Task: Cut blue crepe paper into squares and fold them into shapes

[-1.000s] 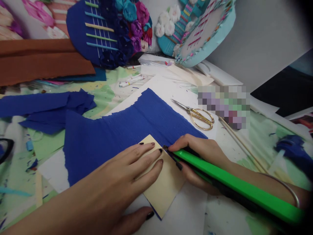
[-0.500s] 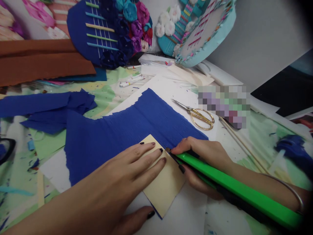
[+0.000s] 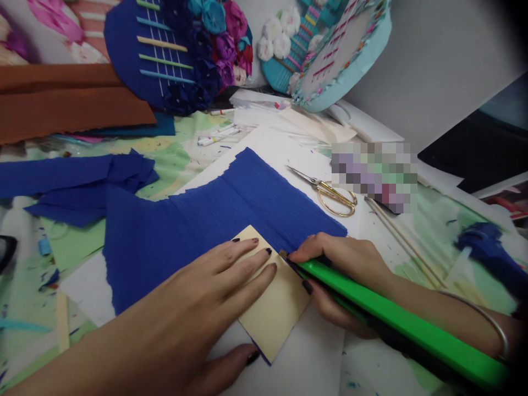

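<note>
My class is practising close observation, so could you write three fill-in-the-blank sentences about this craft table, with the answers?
1. The right hand grips a long tool whose bright casing is ____.
2. The left hand rests on a pale card, beside a big sheet coloured ____.
3. The scissors have handles coloured ____.

Missing words: green; blue; gold.

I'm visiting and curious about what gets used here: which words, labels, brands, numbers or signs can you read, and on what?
None can be read.
Green tool in the right hand: no lettering visible.
Pale yellow card: no lettering visible.
Small white sticks: coloured marks, too small to read.
Pixelated patch: too blurred.
</note>
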Available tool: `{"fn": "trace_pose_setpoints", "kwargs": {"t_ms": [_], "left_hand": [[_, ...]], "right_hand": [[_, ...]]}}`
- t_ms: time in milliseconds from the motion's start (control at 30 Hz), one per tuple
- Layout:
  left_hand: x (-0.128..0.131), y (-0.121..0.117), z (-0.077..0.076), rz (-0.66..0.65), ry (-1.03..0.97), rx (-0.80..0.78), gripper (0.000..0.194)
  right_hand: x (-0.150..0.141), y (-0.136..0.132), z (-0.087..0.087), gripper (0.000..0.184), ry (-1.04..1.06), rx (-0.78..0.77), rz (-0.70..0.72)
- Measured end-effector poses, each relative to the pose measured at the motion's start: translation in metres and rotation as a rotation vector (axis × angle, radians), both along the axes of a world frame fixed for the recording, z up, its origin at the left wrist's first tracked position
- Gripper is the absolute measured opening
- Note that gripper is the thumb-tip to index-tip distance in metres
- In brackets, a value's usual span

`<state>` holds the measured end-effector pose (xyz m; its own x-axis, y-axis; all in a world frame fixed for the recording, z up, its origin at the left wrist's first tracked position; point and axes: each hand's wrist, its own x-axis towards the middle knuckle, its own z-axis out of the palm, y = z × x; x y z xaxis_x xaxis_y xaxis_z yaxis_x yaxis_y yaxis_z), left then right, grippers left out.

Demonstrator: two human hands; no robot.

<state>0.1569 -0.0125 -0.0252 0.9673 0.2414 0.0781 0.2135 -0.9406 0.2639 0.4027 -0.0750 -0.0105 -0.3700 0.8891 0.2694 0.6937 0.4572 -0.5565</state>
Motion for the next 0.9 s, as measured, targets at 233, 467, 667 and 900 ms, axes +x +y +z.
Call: {"fn": "trace_pose_setpoints", "kwargs": {"t_ms": [233, 467, 667, 900], "left_hand": [[0.0, -0.001, 0.001, 0.006, -0.006, -0.007, 0.076], [0.001, 0.0, 0.0, 0.007, -0.017, 0.003, 0.076], [0.001, -0.001, 0.0, 0.013, -0.013, 0.03, 0.076], [0.002, 0.0, 0.001, 0.005, -0.004, 0.057, 0.076]], "right_hand": [[0.002, -0.008, -0.006, 0.03, 0.01, -0.028, -0.008], [0.002, -0.011, -0.012, 0.033, 0.034, 0.035, -0.054], [0.002, -0.012, -0.014, 0.033, 0.03, 0.022, -0.078], [0.003, -0.011, -0.012, 0.035, 0.045, -0.004, -0.053]]}}
